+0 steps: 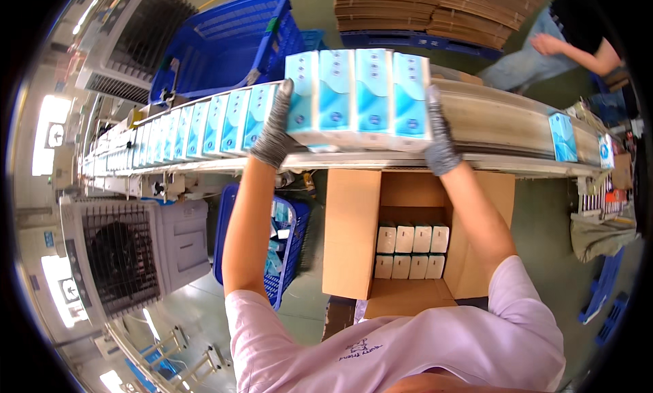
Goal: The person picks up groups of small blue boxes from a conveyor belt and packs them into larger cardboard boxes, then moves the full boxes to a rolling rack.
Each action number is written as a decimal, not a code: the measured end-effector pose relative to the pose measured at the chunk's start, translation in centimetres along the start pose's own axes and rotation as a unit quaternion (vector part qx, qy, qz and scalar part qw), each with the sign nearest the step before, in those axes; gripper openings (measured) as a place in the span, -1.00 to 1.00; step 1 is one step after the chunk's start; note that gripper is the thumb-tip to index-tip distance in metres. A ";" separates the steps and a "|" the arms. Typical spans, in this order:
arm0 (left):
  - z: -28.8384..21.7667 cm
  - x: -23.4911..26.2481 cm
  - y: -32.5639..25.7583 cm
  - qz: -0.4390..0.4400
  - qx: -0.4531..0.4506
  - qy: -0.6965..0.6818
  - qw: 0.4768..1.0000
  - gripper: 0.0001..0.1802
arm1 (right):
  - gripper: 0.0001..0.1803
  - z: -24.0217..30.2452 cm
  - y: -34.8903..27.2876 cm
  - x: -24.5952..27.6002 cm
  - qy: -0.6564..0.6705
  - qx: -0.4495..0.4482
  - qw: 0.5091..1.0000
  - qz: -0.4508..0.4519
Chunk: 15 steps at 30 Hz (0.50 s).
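Observation:
Between my two hands a row of several light-blue and white packs (355,90) is squeezed together, lifted over the conveyor. My left hand (273,128), in a grey glove, presses on the row's left end. At its right end is my right hand (442,132), gloved in grey too. Left of them, a line of similar upright packs (233,121) stands on the conveyor (490,117). Below the belt, nearer to me, a cardboard carton (352,233) has its flaps spread. Inside it, packs (411,249) stand in two rows with their white ends up.
A large blue crate (224,43) stands beyond the belt. A blue basket (294,250) with loose packs is left of the carton. Grey fan units (122,253) are at the left. Farther right on the belt stands a single pack (562,137). Another person (558,43) is at the upper right.

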<state>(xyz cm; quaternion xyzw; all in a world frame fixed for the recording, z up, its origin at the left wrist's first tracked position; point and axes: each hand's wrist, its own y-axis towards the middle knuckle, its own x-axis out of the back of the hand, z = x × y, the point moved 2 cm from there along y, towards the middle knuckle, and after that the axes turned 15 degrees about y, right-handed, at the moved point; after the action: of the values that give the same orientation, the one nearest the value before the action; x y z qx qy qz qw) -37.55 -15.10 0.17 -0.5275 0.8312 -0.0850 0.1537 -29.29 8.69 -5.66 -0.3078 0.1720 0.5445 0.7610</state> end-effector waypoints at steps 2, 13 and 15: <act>3.0 -2.8 1.7 0.021 -0.026 -0.035 0.999 -0.14 | -0.11 2.3 1.4 4.3 0.071 -0.028 0.997 0.020; 4.5 -11.4 -2.0 0.030 -0.086 -0.109 0.990 -0.34 | -0.25 7.8 -3.4 9.5 -0.007 0.111 0.993 -0.025; 5.2 -12.6 -7.0 0.015 -0.065 -0.089 0.994 -0.34 | -0.26 8.7 -9.2 9.9 -0.034 0.117 0.992 -0.021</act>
<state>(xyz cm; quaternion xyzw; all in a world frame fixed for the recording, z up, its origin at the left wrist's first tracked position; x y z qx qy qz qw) -24.76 -6.63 -0.51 -0.5291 0.8260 0.0189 0.1934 -17.86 19.55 -2.47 -0.2010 0.2019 0.5147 0.8087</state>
